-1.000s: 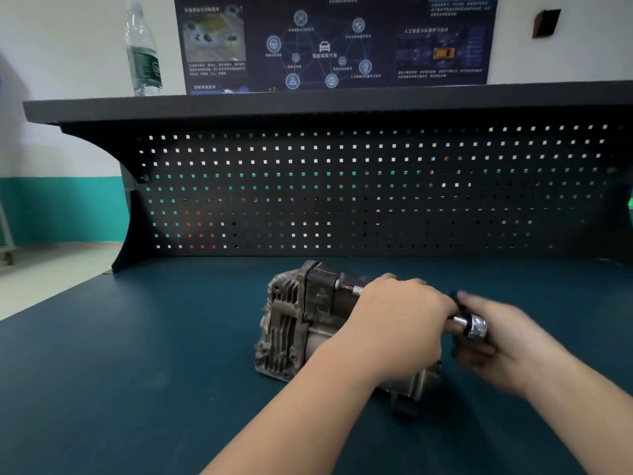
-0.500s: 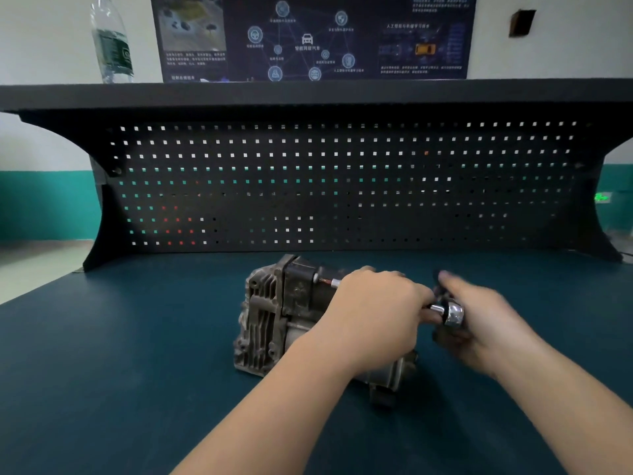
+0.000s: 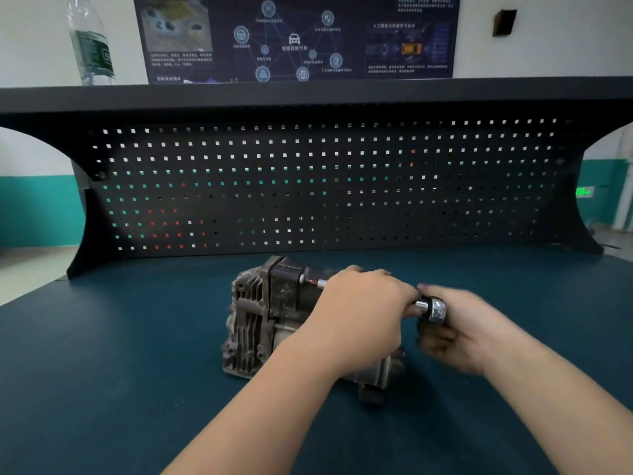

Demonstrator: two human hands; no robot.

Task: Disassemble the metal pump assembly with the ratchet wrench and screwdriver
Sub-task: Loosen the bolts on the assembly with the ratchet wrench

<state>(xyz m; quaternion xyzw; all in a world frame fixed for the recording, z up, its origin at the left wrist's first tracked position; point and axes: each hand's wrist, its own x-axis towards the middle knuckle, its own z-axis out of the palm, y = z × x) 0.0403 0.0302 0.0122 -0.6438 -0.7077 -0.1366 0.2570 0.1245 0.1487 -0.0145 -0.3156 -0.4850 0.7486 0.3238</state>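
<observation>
A grey finned metal pump assembly (image 3: 255, 320) lies on the dark blue bench top (image 3: 120, 354) in the middle of the view. My left hand (image 3: 363, 313) lies over the pump's right half and grips the shaft of the ratchet wrench, whose tip (image 3: 320, 283) meets a bolt on the pump's dark upper block. My right hand (image 3: 469, 330) grips the ratchet wrench at its chrome head (image 3: 434, 309), just right of my left hand. The wrench handle and the pump's right end are hidden by my hands. No screwdriver shows.
A black perforated back panel (image 3: 325, 186) stands behind the pump, under a dark shelf (image 3: 308, 94). A plastic water bottle (image 3: 90, 42) stands on the shelf at the left. The bench's left edge drops to the floor.
The camera view has shifted a little, so the pump sits nearer the centre. My right hand has moved slightly at the wrench head and looks blurred. My left hand keeps its grip.
</observation>
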